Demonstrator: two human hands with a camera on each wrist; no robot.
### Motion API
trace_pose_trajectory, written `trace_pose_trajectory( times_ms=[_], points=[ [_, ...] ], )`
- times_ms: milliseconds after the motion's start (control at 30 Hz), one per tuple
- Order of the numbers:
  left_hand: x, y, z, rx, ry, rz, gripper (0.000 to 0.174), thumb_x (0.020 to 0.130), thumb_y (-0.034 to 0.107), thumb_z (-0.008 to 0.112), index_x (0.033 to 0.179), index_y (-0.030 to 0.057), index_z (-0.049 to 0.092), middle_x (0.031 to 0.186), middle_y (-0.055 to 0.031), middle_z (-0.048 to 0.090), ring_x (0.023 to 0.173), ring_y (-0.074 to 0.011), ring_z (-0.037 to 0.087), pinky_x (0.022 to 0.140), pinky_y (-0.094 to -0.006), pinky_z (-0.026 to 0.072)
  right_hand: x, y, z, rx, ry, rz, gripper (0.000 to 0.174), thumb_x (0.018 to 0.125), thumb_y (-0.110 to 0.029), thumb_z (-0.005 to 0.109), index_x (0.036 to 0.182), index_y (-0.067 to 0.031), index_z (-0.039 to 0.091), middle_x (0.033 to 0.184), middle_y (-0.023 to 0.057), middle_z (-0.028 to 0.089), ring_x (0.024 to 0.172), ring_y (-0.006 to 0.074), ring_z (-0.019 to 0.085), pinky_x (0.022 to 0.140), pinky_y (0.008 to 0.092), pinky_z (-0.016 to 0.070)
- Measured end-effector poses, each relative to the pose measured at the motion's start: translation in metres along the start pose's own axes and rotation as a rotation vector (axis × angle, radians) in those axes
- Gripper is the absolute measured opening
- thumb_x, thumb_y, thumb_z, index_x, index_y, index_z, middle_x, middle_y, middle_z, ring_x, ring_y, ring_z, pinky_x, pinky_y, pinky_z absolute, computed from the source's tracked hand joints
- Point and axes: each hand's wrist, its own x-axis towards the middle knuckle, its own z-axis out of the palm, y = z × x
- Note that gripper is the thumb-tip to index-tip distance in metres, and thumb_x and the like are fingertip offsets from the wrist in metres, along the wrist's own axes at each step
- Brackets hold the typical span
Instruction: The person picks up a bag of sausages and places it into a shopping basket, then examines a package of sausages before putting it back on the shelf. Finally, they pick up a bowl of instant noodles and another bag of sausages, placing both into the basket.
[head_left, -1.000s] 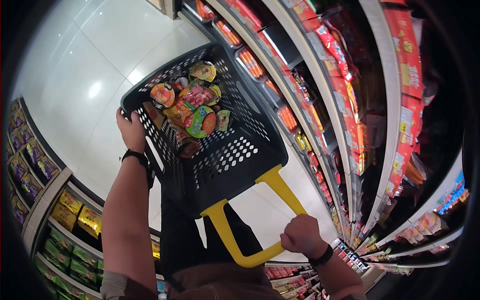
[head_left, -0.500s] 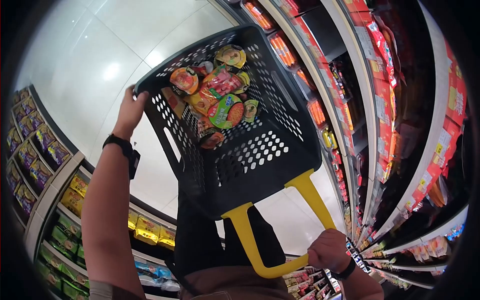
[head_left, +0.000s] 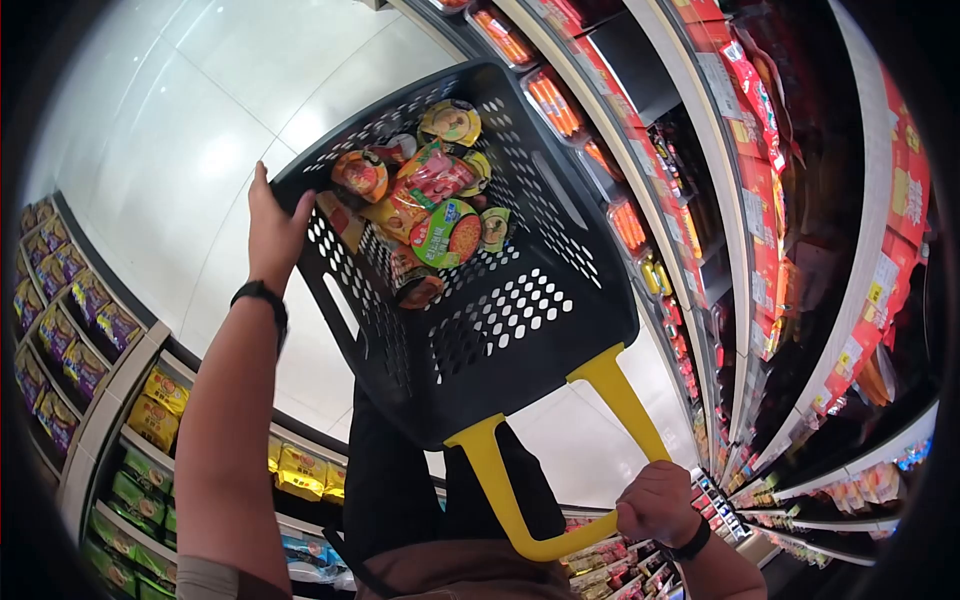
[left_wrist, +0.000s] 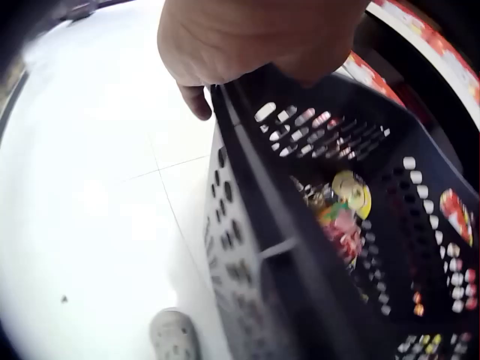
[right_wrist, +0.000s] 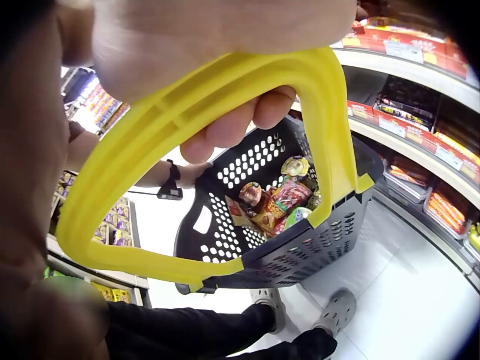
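A dark grey shopping basket (head_left: 500, 385) with perforated walls hangs tilted before the person's legs. The left hand (head_left: 275, 230) holds its far left rim corner, thumb inside and fingers outside. In the left wrist view, this hand (left_wrist: 262, 37) straddles the rim, a fingertip hanging on the outer side. The right hand (head_left: 655, 500) grips the yellow handle (head_left: 490, 490) near its corner; in the right wrist view its fingers (right_wrist: 232, 127) curl under the bar. Inside lie a green-lidded noodle cup (head_left: 445, 235), a red-and-yellow packet (head_left: 425, 185), an orange-lidded cup (head_left: 360, 177) and several yellow-lidded cups (head_left: 450, 122).
Shelves with red price strips (head_left: 740, 130) and orange sausage packs (head_left: 553, 100) run close along the right. On the left stand low shelves with purple bags (head_left: 90, 300), yellow bags (head_left: 155, 410) and green bags (head_left: 140, 495). White floor tiles (head_left: 200, 130) lie between; grey clogs (right_wrist: 337, 311) stand below.
The basket first shifts right in the head view, then slightly left. On the left hand, the thumb and a finger now stand further apart at the rim. The right hand keeps gripping the handle.
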Motion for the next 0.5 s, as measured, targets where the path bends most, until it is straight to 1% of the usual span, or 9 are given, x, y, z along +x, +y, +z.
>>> trace_pose_trajectory(
  times_ms=[33, 67, 100, 167, 200, 233, 300, 333, 500],
  points=[
    [-0.006, -0.004, -0.003, 0.066, -0.016, 0.078, 0.079, 0.087, 0.021, 0.068, 0.148, -0.0034, 0.022, 0.143, -0.0266, 0.038, 0.132, -0.0376, 0.04, 0.109, -0.0384, 0.0356, 0.0, 0.0, 0.0, 0.004, 0.001, -0.001, 0.019, 0.065, -0.012, 0.064, 0.053, -0.0136, 0.049, 0.051, -0.001, 0.05, 0.045, 0.0174, 0.05, 0.048, 0.0292, 0.0405],
    [-0.01, -0.007, -0.005, -0.003, -0.041, 0.027, 0.071, 0.089, 0.012, 0.061, 0.148, 0.0014, 0.024, 0.143, -0.0246, 0.038, 0.133, -0.0365, 0.039, 0.109, -0.0385, 0.0356, 0.0, -0.001, 0.0, 0.008, 0.002, -0.003, 0.019, 0.065, -0.012, 0.064, 0.053, -0.0138, 0.05, 0.051, -0.0011, 0.051, 0.045, 0.0173, 0.05, 0.048, 0.0291, 0.0407],
    [-0.01, -0.01, -0.002, -0.006, -0.047, 0.029, 0.071, 0.089, 0.012, 0.061, 0.148, 0.0014, 0.024, 0.143, -0.0246, 0.038, 0.133, -0.0365, 0.039, 0.109, -0.0385, 0.0356, 0.0, 0.0, 0.0, 0.007, 0.003, 0.004, 0.019, 0.065, -0.012, 0.064, 0.053, -0.0138, 0.05, 0.051, -0.0011, 0.051, 0.045, 0.0173, 0.05, 0.048, 0.0291, 0.0407],
    [-0.01, -0.017, 0.006, -0.178, -0.025, -0.089, 0.063, 0.089, 0.005, 0.054, 0.146, 0.0035, 0.028, 0.141, -0.0242, 0.04, 0.132, -0.0353, 0.041, 0.109, -0.0381, 0.036, 0.0, 0.001, 0.0, 0.009, -0.009, 0.007, 0.019, 0.064, -0.012, 0.065, 0.053, -0.0141, 0.05, 0.051, -0.0011, 0.052, 0.046, 0.0171, 0.051, 0.048, 0.0287, 0.0412],
    [-0.01, -0.013, 0.01, -0.266, 0.002, -0.156, 0.056, 0.089, 0.001, 0.049, 0.143, 0.0036, 0.033, 0.139, -0.0235, 0.041, 0.129, -0.0343, 0.044, 0.107, -0.0381, 0.0371, 0.001, 0.001, 0.0, 0.007, -0.012, 0.012, 0.019, 0.064, -0.012, 0.065, 0.053, -0.0141, 0.05, 0.051, -0.0011, 0.052, 0.046, 0.0171, 0.051, 0.048, 0.0287, 0.0412],
    [-0.011, -0.008, 0.012, -0.269, -0.001, -0.158, 0.056, 0.089, 0.001, 0.049, 0.143, 0.0036, 0.033, 0.139, -0.0235, 0.041, 0.129, -0.0343, 0.044, 0.107, -0.0381, 0.0371, 0.002, 0.0, -0.001, 0.01, -0.01, 0.008, 0.018, 0.063, -0.012, 0.065, 0.053, -0.0142, 0.05, 0.051, -0.0011, 0.052, 0.046, 0.0172, 0.052, 0.048, 0.0288, 0.0415],
    [-0.011, -0.002, 0.011, -0.353, 0.017, -0.255, 0.052, 0.09, 0.002, 0.047, 0.141, 0.0032, 0.035, 0.137, -0.0225, 0.042, 0.127, -0.0334, 0.046, 0.106, -0.0379, 0.038, 0.003, -0.001, -0.001, 0.012, -0.006, 0.008, 0.018, 0.063, -0.011, 0.066, 0.053, -0.0143, 0.05, 0.052, -0.0011, 0.053, 0.046, 0.0173, 0.052, 0.048, 0.029, 0.0417],
    [-0.011, -0.004, 0.012, -0.355, 0.014, -0.255, 0.052, 0.09, 0.002, 0.047, 0.141, 0.0032, 0.035, 0.137, -0.0225, 0.042, 0.127, -0.0334, 0.046, 0.106, -0.0379, 0.038, 0.002, -0.001, -0.001, 0.007, -0.014, 0.025, 0.018, 0.062, -0.011, 0.066, 0.054, -0.0142, 0.051, 0.052, -0.001, 0.053, 0.046, 0.0174, 0.052, 0.049, 0.0293, 0.0422],
    [-0.012, -0.007, 0.013, -0.201, 0.051, -0.153, 0.046, 0.091, 0.0, 0.042, 0.138, 0.0017, 0.037, 0.135, -0.0207, 0.044, 0.124, -0.0339, 0.048, 0.104, -0.0383, 0.0388, 0.005, -0.003, -0.004, -0.015, -0.025, 0.063, 0.018, 0.061, -0.01, 0.067, 0.055, -0.0142, 0.051, 0.053, -0.0006, 0.053, 0.048, 0.0177, 0.053, 0.05, 0.0301, 0.0438]
  ],
)
